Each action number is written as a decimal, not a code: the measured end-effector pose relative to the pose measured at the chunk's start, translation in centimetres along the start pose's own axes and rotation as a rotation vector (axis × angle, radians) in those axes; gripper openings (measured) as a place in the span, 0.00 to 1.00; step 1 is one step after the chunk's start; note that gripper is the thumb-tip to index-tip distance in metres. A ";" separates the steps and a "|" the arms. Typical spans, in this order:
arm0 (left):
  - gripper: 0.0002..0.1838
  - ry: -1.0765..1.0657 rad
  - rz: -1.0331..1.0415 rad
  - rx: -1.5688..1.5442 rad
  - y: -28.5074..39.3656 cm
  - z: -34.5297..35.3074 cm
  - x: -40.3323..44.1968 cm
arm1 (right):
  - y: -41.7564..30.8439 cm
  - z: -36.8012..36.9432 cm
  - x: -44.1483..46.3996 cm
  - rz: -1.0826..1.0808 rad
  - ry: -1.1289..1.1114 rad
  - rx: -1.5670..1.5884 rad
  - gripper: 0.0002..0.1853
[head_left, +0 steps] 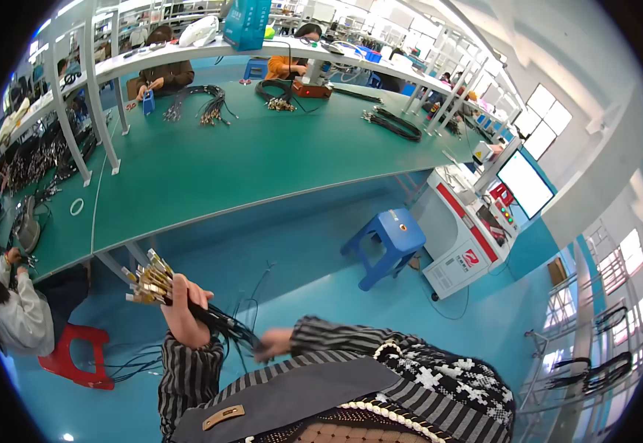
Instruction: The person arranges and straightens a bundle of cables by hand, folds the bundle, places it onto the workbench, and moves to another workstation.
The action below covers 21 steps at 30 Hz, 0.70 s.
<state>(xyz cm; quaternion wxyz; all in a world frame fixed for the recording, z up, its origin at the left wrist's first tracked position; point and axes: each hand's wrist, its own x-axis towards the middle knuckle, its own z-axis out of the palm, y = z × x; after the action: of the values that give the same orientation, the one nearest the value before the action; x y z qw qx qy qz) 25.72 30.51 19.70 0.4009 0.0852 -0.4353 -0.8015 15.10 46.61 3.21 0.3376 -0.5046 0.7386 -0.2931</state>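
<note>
One held cable bunch, green table beyond, blue stool.

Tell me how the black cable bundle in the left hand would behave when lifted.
The cable bundle would probably flop, since similar cables lie curled on the green table. Its tip end may feel heavier, being crowded with metallic-looking connectors.

At eight o'clock from the centre, the left hand grips a bundle of black cables, its brass-coloured ends pointing to ten. The blurred right hand is at seven, near the lower strands. A green table spreads from nine to two; a blue stool stands at three
</note>
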 end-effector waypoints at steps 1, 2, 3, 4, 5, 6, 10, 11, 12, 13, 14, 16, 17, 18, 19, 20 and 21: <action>0.12 -0.057 0.008 0.009 0.0 0.4 0.0 | 0.2 -2.0 -0.1 0.063 0.057 0.059 0.08; 0.12 -0.109 0.005 0.016 -0.2 0.8 -0.3 | 0.5 -3.8 -0.5 0.136 0.108 0.124 0.07; 0.13 -0.154 0.001 0.016 -0.4 1.1 -0.8 | -0.1 -7.4 -1.1 0.097 0.245 -0.046 0.06; 0.13 -0.146 -0.007 0.015 -0.6 1.6 -1.1 | -0.5 -10.5 -1.3 0.044 0.357 -0.322 0.06; 0.13 -0.148 0.006 0.020 -0.6 2.4 -1.1 | -0.1 -12.2 -1.5 -0.157 0.535 -0.377 0.11; 0.13 -0.153 0.022 0.029 -0.5 3.0 -1.0 | 0.0 -11.1 -1.4 -0.112 0.576 -0.088 0.17; 0.14 -0.165 0.055 0.053 -0.6 4.3 -0.5 | -0.7 -0.9 -1.8 -0.316 0.096 0.020 0.34; 0.14 -0.177 0.032 0.052 -0.8 4.4 -0.5 | -1.9 0.1 -2.1 -0.302 -0.204 0.272 0.35; 0.13 -0.194 0.005 0.049 -1.1 4.6 -0.4 | -2.3 -0.7 -1.7 -0.303 -0.121 0.211 0.31; 0.13 -0.219 -0.031 0.042 -1.3 5.0 -0.7 | -2.6 -1.7 -1.6 -0.296 -0.029 0.152 0.26; 0.13 -0.236 -0.046 0.046 -1.6 5.5 -1.0 | -2.7 -2.0 -1.7 -0.288 -0.010 0.162 0.26; 0.12 -0.302 -0.010 0.111 -2.0 7.2 -1.8 | -2.8 -2.4 -1.8 -0.267 0.029 0.221 0.20; 0.12 -0.336 0.015 0.142 -2.0 7.9 -2.0 | -2.8 -2.8 -1.6 -0.262 0.048 0.247 0.17; 0.11 -0.366 0.042 0.175 -2.0 8.5 -2.1 | -2.9 -3.2 -1.7 -0.259 0.063 0.273 0.15; 0.11 -0.379 0.042 0.177 -1.8 8.9 -1.9 | -3.0 -3.7 -2.2 -0.220 0.081 0.328 0.11; 0.11 -0.401 0.258 0.332 -1.5 9.2 -1.5 | -2.4 -6.0 -2.6 -0.203 -0.048 0.266 0.09; 0.11 -0.416 0.474 0.488 -1.1 9.3 -1.0 | -3.9 -9.4 -3.8 -0.125 0.057 -0.011 0.08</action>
<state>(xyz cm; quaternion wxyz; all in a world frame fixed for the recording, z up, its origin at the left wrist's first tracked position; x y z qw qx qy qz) 21.20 37.40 24.27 0.4459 -0.0889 -0.6926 -0.5600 10.79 49.85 12.59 0.2946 -0.5428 0.7166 -0.3240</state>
